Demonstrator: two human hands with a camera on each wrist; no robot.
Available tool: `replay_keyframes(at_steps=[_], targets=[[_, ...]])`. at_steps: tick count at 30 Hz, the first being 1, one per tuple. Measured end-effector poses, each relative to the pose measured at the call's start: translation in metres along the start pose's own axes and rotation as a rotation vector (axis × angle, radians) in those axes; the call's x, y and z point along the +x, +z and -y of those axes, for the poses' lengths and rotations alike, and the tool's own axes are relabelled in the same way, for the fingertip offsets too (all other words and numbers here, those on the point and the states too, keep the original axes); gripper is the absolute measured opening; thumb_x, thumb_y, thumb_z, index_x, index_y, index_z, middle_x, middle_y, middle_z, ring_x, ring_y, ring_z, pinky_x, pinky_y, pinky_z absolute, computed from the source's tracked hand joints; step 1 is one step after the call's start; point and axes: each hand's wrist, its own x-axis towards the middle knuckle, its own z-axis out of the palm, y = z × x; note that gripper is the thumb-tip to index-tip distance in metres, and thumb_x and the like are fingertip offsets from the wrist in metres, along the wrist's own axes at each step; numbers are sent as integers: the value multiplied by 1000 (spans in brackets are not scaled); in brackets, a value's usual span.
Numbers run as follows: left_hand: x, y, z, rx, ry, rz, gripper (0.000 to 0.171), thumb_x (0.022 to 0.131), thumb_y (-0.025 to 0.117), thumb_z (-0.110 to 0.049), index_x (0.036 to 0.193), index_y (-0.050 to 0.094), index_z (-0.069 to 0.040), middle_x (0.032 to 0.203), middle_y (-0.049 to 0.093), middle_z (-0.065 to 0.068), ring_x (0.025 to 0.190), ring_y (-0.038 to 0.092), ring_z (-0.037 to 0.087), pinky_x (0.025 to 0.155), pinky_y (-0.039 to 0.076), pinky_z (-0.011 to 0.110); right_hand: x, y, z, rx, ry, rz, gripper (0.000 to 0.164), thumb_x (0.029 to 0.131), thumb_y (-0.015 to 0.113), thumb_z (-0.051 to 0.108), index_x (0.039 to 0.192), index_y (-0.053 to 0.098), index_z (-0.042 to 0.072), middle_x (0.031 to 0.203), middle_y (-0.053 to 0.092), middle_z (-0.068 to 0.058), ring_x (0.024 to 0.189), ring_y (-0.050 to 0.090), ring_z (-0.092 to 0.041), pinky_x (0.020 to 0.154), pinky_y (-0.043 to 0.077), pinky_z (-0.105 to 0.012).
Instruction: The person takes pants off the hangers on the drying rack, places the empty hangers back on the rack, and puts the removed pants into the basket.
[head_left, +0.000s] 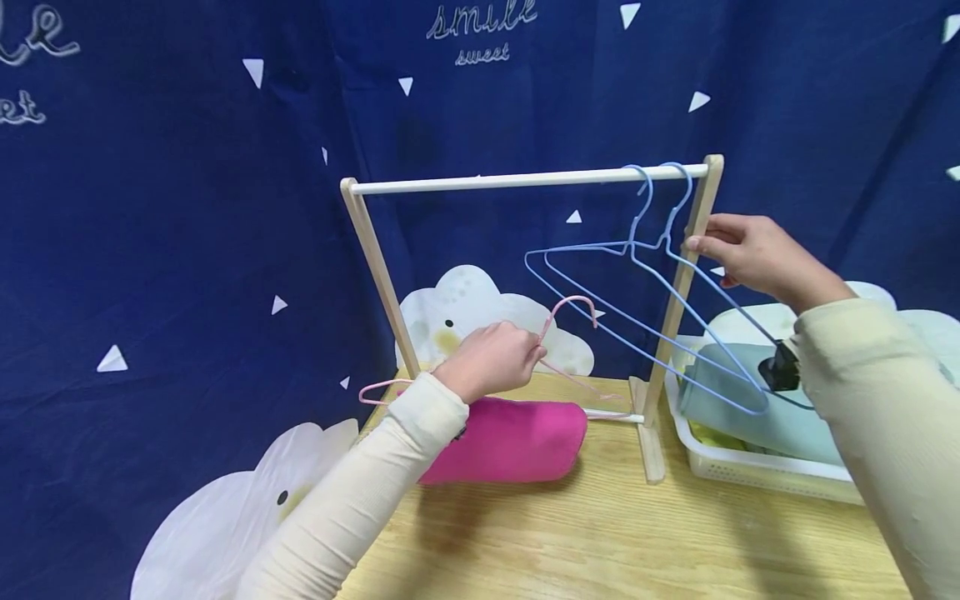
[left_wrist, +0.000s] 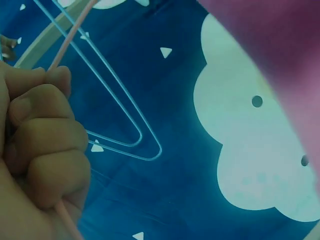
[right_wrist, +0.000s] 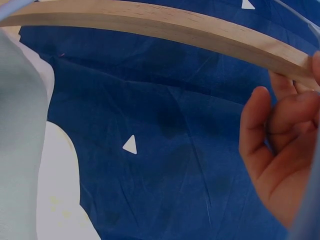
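Observation:
My left hand (head_left: 495,360) grips a thin pink clothes hanger (head_left: 558,310) near the base of its hook, over the table. A magenta cloth (head_left: 517,442) hangs folded from that hanger; in the left wrist view the cloth (left_wrist: 280,45) is a blur at the upper right. With thumb and fingers, my right hand (head_left: 757,254) holds the right wooden post of a small clothes rack (head_left: 703,200). Two light blue hangers (head_left: 660,258) hang from the right end of the rack's white rail (head_left: 480,181), and the nearer one passes close to my right hand.
At the right, a white basket (head_left: 780,483) holds folded pale green cloth (head_left: 720,392) and something yellow-green. The rack stands on a wooden table (head_left: 637,533). Behind it hangs a dark blue curtain (head_left: 187,208) with white triangles and clouds.

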Motion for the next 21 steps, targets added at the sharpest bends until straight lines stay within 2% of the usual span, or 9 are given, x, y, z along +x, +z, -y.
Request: replay_keyframes(at_steps=[3,11,16,21], targets=[[1,1,-1,9,16,-12,29,100,53,-29,76,64,-18,62,55,-4,65,61,17,61,52,36,-1,-1,0,2,-2,-1,70,100,40,56,149,37,6,145,44,-30,122,44,-46,88,55,-54],[1,3,2,-105,16,-73,26,100,56,-27,83,71,-15,60,48,-7,61,49,12,56,39,25,-1,-1,1,13,-9,7,70,100,40,55,150,37,6,145,45,-30,122,45,-45,87,55,-52],[2,3,-1,-125,44,-77,24,101,55,-28,88,73,-16,60,46,-9,61,49,12,58,38,25,-1,0,2,8,-9,6,69,101,41,55,149,37,6,143,46,-30,120,46,-45,86,55,-50],[2,5,-5,-120,58,-67,27,100,55,-30,81,70,-17,59,44,-10,60,48,12,57,38,27,-1,0,3,5,-3,-1,67,101,40,54,148,38,5,143,46,-30,120,45,-46,91,52,-57]])
